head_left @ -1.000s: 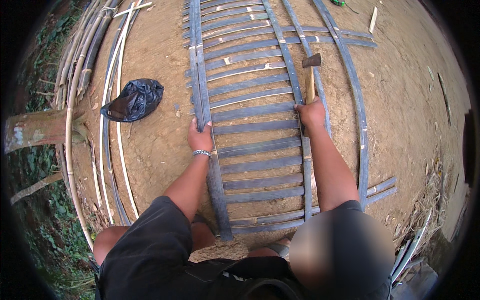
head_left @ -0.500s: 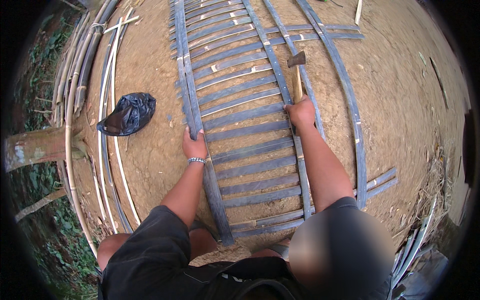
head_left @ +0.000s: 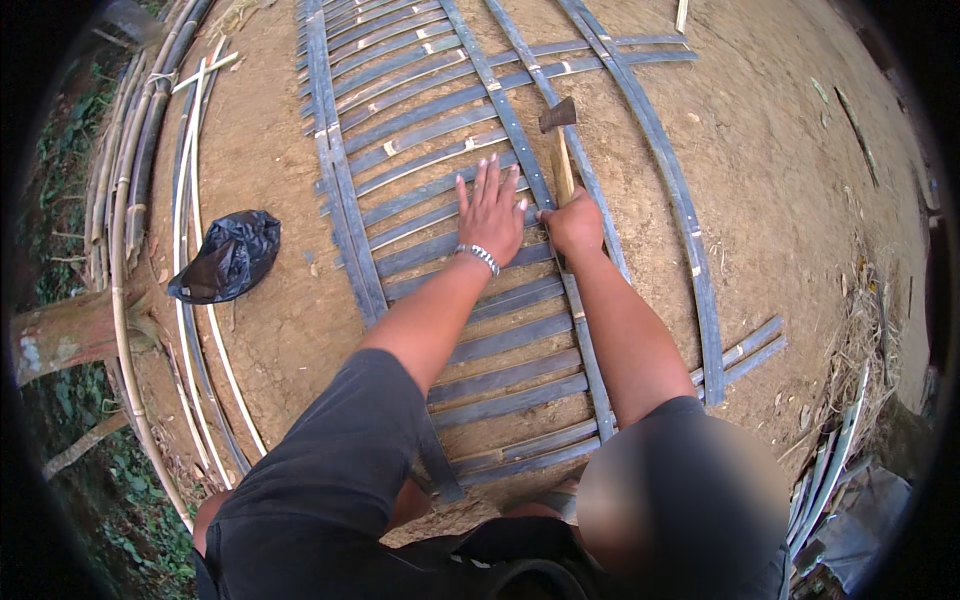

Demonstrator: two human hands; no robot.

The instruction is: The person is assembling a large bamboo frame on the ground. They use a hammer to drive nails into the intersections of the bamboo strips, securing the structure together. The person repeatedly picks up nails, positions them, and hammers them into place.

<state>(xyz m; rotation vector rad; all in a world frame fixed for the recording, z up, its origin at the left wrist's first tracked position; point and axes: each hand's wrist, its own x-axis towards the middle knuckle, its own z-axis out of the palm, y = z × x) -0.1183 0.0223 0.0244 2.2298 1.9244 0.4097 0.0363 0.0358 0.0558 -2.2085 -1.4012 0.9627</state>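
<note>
Gray bamboo strips (head_left: 510, 338) lie on brown dirt (head_left: 270, 150), put together like a big, wide ladder, w/ the person bent over the near end. From where I stand, the R hand (head_left: 577, 227) has a tight fist round the handle of a small axe (head_left: 560, 158). The axe is just past the ladder's R rail (head_left: 502, 105), b/w that rail & the next long strip (head_left: 590, 180). It points away from the person, top leaning a bit L, so its long way runs almost the same way as the rail. The dark head (head_left: 557, 114) is at the far end, past the fist, & I can't tell if it touches the strip by it. The L hand (head_left: 490, 215) is flat, palm down, fingers spread, w/ nothing in it that I can see. It's over the thin slats, just L of the rail, w/ a chain (head_left: 481, 258) on its wrist. Can't tell if the palm rests on the wood or is a bit above. So the rail sits b/w the two hands, R hand w/ the axe on one side, L hand on the other. Off to the L there's a black bag (head_left: 228, 255), then a bunch of poles (head_left: 128, 165) & a tree trunk (head_left: 70, 335).
</note>
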